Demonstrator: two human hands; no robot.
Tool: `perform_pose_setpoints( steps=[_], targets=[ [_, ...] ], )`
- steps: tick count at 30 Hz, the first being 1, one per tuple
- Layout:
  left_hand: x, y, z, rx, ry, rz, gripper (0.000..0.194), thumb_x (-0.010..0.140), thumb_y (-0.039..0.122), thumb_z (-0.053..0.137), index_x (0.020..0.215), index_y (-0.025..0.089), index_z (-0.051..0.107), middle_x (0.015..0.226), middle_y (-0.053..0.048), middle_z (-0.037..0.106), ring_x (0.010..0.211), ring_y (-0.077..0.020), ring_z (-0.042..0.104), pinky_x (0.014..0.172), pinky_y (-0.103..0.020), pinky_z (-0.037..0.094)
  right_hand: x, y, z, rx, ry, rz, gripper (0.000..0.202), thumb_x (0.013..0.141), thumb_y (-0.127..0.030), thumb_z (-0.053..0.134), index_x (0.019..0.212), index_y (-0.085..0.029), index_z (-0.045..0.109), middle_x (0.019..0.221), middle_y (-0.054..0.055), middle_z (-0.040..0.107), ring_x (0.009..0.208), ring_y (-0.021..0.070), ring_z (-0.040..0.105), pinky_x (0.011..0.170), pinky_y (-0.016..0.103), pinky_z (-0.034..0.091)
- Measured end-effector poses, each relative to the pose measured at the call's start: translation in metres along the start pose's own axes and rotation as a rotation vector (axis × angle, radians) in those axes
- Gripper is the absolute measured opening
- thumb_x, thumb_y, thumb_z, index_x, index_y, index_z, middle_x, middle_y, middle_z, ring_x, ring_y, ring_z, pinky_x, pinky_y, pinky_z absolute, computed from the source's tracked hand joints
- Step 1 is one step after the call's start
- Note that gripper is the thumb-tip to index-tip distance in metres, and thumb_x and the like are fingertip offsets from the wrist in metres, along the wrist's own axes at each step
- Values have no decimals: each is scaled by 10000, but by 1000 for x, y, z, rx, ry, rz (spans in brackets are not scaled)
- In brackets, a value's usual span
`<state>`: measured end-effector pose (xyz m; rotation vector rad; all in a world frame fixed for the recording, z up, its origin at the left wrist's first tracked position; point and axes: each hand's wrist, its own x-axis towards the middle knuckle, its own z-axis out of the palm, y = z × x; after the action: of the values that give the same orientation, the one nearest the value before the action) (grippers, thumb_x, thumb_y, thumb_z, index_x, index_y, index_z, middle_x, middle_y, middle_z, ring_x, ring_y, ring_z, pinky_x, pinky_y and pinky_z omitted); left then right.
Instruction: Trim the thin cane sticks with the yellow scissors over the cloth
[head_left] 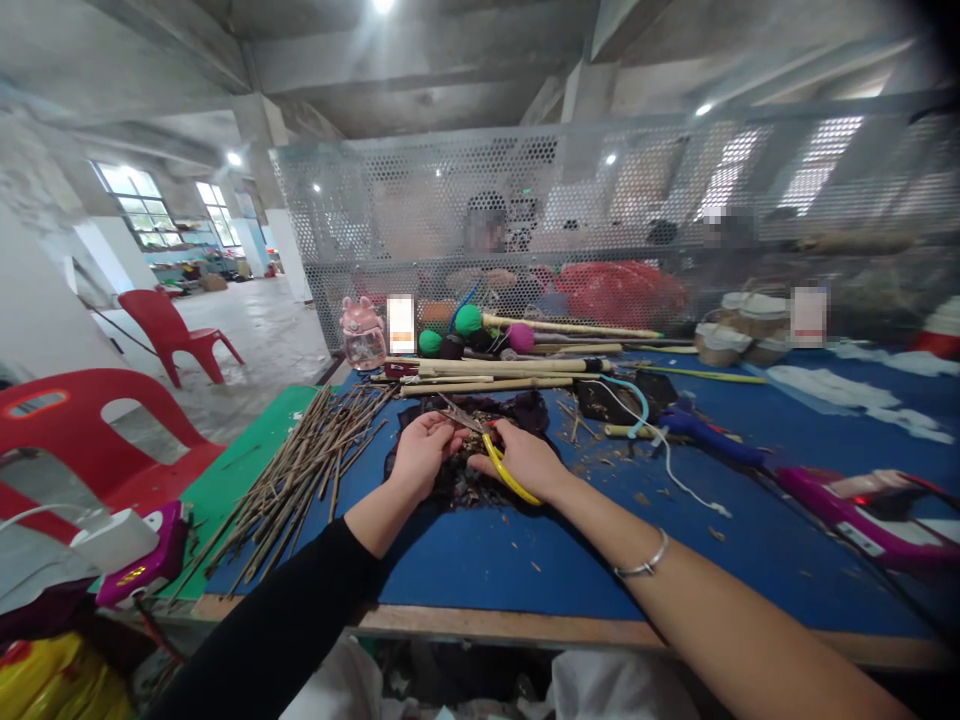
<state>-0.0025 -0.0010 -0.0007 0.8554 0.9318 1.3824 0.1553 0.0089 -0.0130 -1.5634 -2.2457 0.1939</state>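
Observation:
In the middle of the blue table, yellow-handled scissors [510, 474] are held in my right hand [521, 458], their blades pointing up and left toward my other hand. My left hand [426, 450] has its fingers closed near the blade tips; whatever they pinch is too small to make out. Both hands are over a dark cloth [531, 412] strewn with small dark and brown scraps. Just left of the cloth lies a pile of thin brown sticks [300, 470]. Pale thicker sticks [495, 370] lie behind it.
Mallets with green [469, 319] and pink heads lie at the back before a perforated metal screen [420, 200]. A pink bottle [363, 335] stands there. Right are a blue tool [712, 438], white cord and purple power strip [847, 515]. Red chairs [112, 440] stand left. People show blurred beyond the screen.

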Motion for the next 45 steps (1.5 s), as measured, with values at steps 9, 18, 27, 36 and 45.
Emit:
perform_pose_setpoints(
  steps=[9,18,27,36,45],
  targets=[
    [0,-1,-1,70,29,45,155,698,89,554,800,140,448,620,-21,624,589,-84,610,562,-169,469,-1,-3,-1,-10,-17,24,531,671,-678,452,921,-218,542,793,43,639,718,194,595,556,234,318],
    [-1,-2,-4,228,-2,-3,159,743,287,526,751,132,560,654,-28,612,564,-99,589,482,-183,456,1,-2,0,39,-6,28,497,683,-678,434,831,-221,559,757,33,640,670,175,590,528,220,314],
    [0,-7,-4,312,-20,115,140,714,281,519,755,156,566,612,-2,588,530,-107,560,492,-213,460,-3,-8,-2,19,36,13,512,670,-667,464,889,-207,517,756,40,632,671,183,591,529,225,307],
    [2,-7,-10,516,26,235,255,725,386,492,728,151,593,633,-20,591,571,-132,564,486,-216,456,-1,-3,1,11,13,9,459,676,-656,466,763,-215,555,680,21,615,614,159,561,502,218,271],
    [-2,-1,-7,604,31,262,257,737,375,485,739,143,596,592,-10,573,527,-115,523,484,-207,418,2,-1,0,181,97,42,369,670,-563,536,710,-196,543,621,1,571,546,122,489,492,209,285]
  ],
)
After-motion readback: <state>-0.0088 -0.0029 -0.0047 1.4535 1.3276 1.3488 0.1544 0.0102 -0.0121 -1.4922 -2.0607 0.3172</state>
